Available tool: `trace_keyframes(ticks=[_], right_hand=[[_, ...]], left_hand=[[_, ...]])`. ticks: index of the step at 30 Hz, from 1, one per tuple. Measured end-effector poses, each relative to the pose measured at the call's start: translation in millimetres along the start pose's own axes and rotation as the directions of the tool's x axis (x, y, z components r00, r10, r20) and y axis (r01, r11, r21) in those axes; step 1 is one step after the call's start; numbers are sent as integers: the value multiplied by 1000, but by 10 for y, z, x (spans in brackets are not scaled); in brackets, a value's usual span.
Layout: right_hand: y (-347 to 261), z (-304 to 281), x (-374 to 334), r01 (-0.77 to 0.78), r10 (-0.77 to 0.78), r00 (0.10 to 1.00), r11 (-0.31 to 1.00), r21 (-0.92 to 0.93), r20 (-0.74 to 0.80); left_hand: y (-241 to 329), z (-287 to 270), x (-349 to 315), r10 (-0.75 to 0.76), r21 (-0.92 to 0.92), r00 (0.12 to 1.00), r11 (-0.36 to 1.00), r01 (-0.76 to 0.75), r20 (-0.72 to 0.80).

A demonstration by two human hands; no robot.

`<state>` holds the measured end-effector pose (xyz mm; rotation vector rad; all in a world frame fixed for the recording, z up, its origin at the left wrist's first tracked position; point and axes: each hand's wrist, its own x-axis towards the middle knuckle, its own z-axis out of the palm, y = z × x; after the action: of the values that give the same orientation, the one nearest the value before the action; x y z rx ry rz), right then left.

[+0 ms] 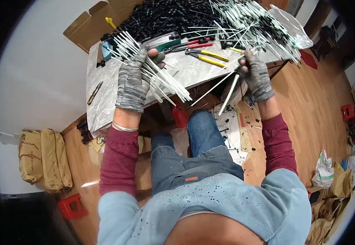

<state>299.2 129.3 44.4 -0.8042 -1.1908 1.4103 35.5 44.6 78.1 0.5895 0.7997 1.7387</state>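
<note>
Principal risk: rods slipping from the bundle of white rods (169,83) in the left hand (135,67). Probable cause: many slim, smooth-looking pieces are held in one grasp and fan apart at both ends, so a slackened grip could shed the outer ones. Their lower ends, towards four to five o'clock of that hand, reach about the near edge of the tabletop (109,83) as seen from above; dropped pieces could land on the floor (293,96), where small dark parts are already scattered.

Secondary risk: the thin white rod (212,90) and the thicker white rod (229,94) diverge below the right hand (258,73). Being held near one end only, they could swing, or catch the bundle, whose nearest tips lie close to the thin rod's free end. The yellow-handled pliers (212,61), at nine to ten o'clock of the right hand, present a further snagging point.

Hand condition: the left is curled around the bundle; the right has fingers and thumb drawn together, pinching the upper ends of its rods. Whether the dark piece there is joined to them cannot be told, owing to blur.

Position: the bundle crosses the left hand from eleven o'clock to between four and five. The right hand's thin rod points to eight o'clock, its thicker rod to seven.
</note>
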Motion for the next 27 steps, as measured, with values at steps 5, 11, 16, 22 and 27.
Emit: trace_keyframes(ticks=[5, 11, 16, 22, 27], right_hand=[[-128, 496, 85, -93, 88, 947, 996, 0, 310], [-176, 1078, 258, 252, -112, 823, 951, -181, 557], [-76, 1279, 367, 429, -270, 797, 882, -193, 540], [-16, 1370, 544, 353, -33, 722, 877, -327, 691], [137, 1398, 659, 276, -105, 817, 934, -225, 567]], left_hand=[[-134, 148, -101, -89, 277, 988, 959, 52, 123], [-215, 181, -71, 7, 376, 975, 922, -92, 222], [-180, 28, -43, -106, 367, 988, 928, 59, 110], [-102, -159, -54, -269, 71, 926, 963, 259, 264], [-73, -279, -114, -123, 25, 977, 992, 121, 174]])
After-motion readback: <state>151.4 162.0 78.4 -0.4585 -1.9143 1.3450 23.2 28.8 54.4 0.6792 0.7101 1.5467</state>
